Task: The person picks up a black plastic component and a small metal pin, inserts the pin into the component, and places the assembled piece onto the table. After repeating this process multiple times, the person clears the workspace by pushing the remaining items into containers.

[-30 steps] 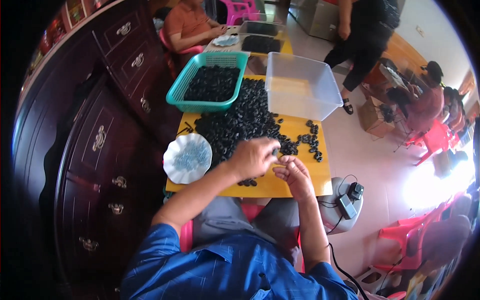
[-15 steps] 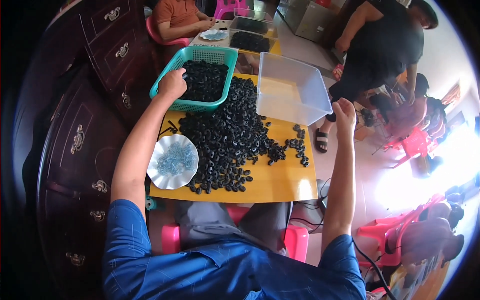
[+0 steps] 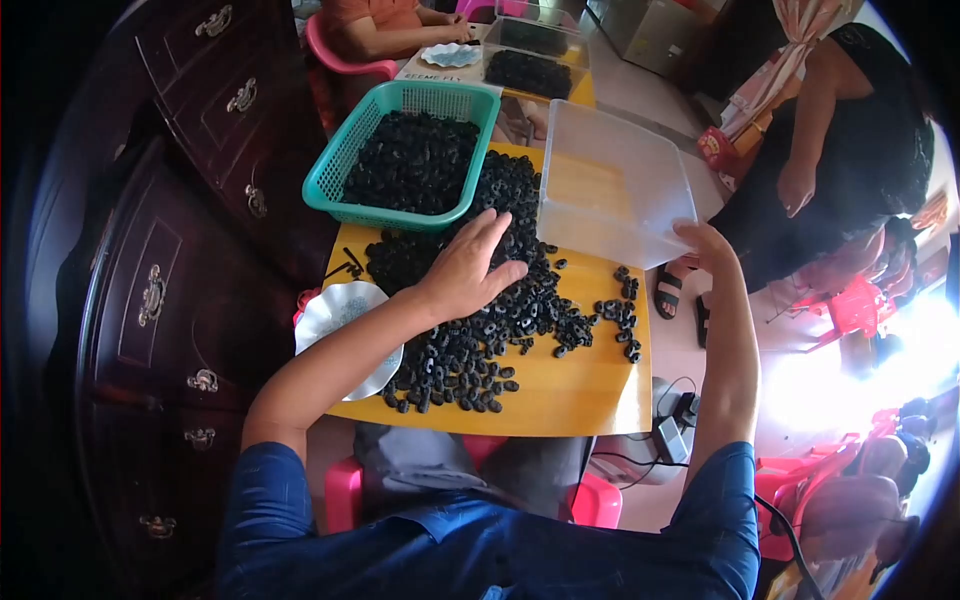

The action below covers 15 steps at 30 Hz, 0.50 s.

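Note:
My left hand (image 3: pixel 472 266) is open, thumb and fingers apart, over a heap of small black oval pieces with holes (image 3: pixel 455 350). My right hand (image 3: pixel 708 246) is closed on the near right corner of a clear plastic bin (image 3: pixel 615 190), which rests at the table's right side. Beyond my left hand stands a green perforated basket (image 3: pixel 472 205) filled with the same black pieces. Left of the heap, under my left forearm, lies a white scalloped plate (image 3: pixel 385 372); most of its contents are hidden.
The yellow table (image 3: pixel 590 400) has dark drawers (image 3: pixel 150 280) along its left. Across from me a person in orange (image 3: pixel 370 25) sits at another table with bins of black pieces (image 3: pixel 530 72). A person in black (image 3: pixel 850 150) stands at the right. Cables lie on the floor.
My left hand has left the green basket's near left side and come nearer and to the right, over the heap. My right hand has come onto the bin's corner. The standing person has shifted.

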Tool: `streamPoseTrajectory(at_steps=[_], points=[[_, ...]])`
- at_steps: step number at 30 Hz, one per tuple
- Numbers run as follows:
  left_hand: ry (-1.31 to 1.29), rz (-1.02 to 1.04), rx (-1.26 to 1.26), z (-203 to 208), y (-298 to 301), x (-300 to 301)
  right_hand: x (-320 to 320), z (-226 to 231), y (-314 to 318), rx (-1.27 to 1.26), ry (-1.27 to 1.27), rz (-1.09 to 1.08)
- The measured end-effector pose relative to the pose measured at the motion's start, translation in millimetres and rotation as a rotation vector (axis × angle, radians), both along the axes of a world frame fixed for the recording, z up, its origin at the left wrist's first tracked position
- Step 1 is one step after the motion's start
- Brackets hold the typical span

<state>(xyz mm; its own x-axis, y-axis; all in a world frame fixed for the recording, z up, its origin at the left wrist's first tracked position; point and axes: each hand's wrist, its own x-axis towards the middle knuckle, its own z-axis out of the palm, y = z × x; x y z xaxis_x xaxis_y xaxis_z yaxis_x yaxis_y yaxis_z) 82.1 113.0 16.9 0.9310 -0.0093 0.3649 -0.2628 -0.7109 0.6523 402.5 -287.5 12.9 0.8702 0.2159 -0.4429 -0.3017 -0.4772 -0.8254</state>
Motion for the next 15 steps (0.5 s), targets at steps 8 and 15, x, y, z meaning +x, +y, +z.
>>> streamPoseTrajectory(at_steps=[8, 15], points=[[-0.060, 0.100, 0.022, -12.6, 13.3, 69.4, -8.5, 15.1, -2.2, 0.223, -0.299, -0.013], [0.051, 0.193, 0.059, -37.3, 27.7, 67.4, -17.7, 64.0, -25.4, 0.226, -0.418, -0.367]])
